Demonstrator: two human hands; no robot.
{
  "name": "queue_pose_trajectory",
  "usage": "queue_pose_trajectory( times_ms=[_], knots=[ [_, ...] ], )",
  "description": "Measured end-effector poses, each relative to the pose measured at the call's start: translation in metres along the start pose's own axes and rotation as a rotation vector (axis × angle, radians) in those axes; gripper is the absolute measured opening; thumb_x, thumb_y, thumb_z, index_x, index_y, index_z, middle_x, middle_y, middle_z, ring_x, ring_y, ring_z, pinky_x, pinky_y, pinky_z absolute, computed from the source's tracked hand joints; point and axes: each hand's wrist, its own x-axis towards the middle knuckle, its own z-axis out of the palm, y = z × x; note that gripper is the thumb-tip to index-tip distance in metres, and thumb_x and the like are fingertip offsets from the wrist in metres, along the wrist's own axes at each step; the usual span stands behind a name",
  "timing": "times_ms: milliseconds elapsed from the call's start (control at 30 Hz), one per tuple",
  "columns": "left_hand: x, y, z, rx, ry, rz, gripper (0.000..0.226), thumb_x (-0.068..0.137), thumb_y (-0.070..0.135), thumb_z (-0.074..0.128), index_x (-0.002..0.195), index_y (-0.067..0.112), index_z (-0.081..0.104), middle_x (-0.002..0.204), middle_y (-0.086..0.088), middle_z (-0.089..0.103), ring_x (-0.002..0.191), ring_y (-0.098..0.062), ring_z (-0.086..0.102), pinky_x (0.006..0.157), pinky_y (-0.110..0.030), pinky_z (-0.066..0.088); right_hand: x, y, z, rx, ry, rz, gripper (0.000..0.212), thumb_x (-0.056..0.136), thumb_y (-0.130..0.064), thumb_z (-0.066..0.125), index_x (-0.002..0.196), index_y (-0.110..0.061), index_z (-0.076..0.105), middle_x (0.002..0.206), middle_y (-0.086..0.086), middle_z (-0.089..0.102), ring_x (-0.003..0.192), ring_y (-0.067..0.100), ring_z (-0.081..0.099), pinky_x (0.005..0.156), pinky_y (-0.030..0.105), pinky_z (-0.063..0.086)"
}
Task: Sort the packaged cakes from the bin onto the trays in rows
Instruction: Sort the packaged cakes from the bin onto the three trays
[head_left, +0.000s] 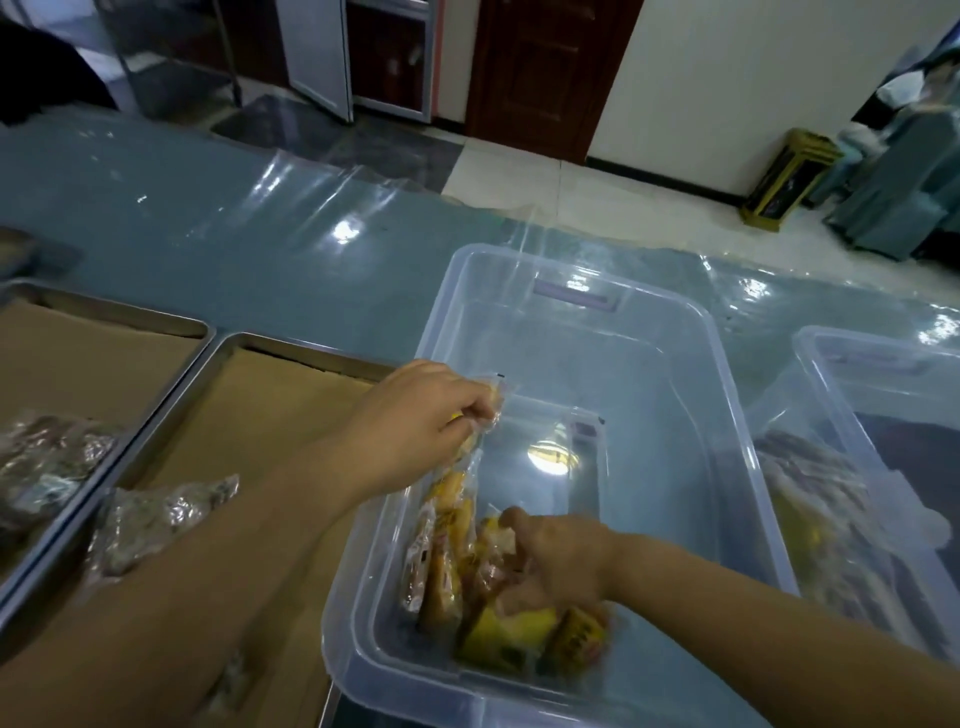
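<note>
A clear plastic bin (722, 364) stands in the middle, with several yellow packaged cakes (498, 629) heaped in its near left corner. My left hand (415, 421) hovers over the bin's left rim, pinching a clear-wrapped yellow cake (462, 483) that hangs down into the bin. My right hand (561, 561) is down inside the bin, fingers curled into the heap of packages; whether it grips one is blurred. Left of the bin lies a metal tray (228, 358) lined with brown paper, with a dark packaged cake (156, 519) on its left side.
A second paper-lined tray (104, 312) at the far left holds dark packaged cakes (47, 462). Another clear bin (831, 395) with packages stands at the right. The table wears a blue cloth under clear plastic film (260, 218). Beyond it are floor, a door and a small yellow bin (784, 182).
</note>
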Motion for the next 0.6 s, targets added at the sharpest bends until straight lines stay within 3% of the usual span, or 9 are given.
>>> queue_pose_trajectory(
  times_ms=[67, 233, 400, 500, 600],
  knots=[
    [0.001, 0.001, 0.000, 0.011, -0.006, 0.000, 0.020, 0.091, 0.025, 0.052, 0.101, 0.034, 0.066, 0.096, 0.014, 0.064, 0.092, -0.004, 0.052, 0.079, -0.030, 0.047, 0.000, -0.001, 0.005, -0.049, -0.072, -0.008, 0.078, 0.071, -0.056, 0.070, 0.130, -0.023, 0.031, 0.119, 0.005, 0.058, 0.101, 0.024, 0.057, 0.081, 0.031, 0.045],
    [0.002, 0.004, 0.001, 0.042, -0.005, -0.026, 0.022, 0.091, 0.023, 0.053, 0.104, 0.031, 0.068, 0.098, 0.013, 0.065, 0.094, -0.004, 0.052, 0.083, -0.028, 0.046, -0.001, -0.009, -0.001, -0.116, -0.012, -0.067, 0.050, 0.074, -0.037, 0.073, 0.111, -0.015, 0.047, 0.106, 0.009, 0.057, 0.082, 0.018, 0.047, 0.065, 0.028, 0.035],
    [0.001, 0.009, -0.002, 0.113, -0.033, -0.015, 0.020, 0.089, 0.036, 0.056, 0.106, 0.031, 0.066, 0.099, 0.014, 0.064, 0.099, -0.008, 0.051, 0.082, -0.025, 0.039, -0.020, -0.005, -0.043, -0.115, 0.283, -0.076, 0.042, 0.067, -0.039, 0.075, 0.093, -0.026, 0.044, 0.085, -0.007, 0.050, 0.075, 0.015, 0.048, 0.057, 0.026, 0.033],
    [-0.004, 0.015, -0.004, 0.080, -0.114, -0.024, 0.054, 0.075, 0.061, 0.063, 0.123, 0.037, 0.054, 0.113, 0.022, 0.056, 0.107, -0.003, 0.043, 0.085, -0.023, 0.031, -0.039, -0.004, -0.072, 0.013, 0.437, -0.095, 0.041, 0.063, -0.038, 0.076, 0.087, -0.033, 0.044, 0.075, -0.014, 0.051, 0.068, 0.010, 0.051, 0.056, 0.026, 0.039],
    [-0.008, 0.028, -0.003, -0.116, -0.196, -0.059, 0.086, 0.061, 0.067, 0.069, 0.135, 0.041, 0.034, 0.127, 0.021, 0.049, 0.114, -0.002, 0.042, 0.091, -0.027, 0.039, -0.053, -0.008, -0.098, 0.297, 0.604, -0.179, 0.038, 0.062, -0.029, 0.082, 0.087, -0.027, 0.053, 0.073, -0.011, 0.059, 0.064, 0.005, 0.056, 0.056, 0.022, 0.047]
  ],
)
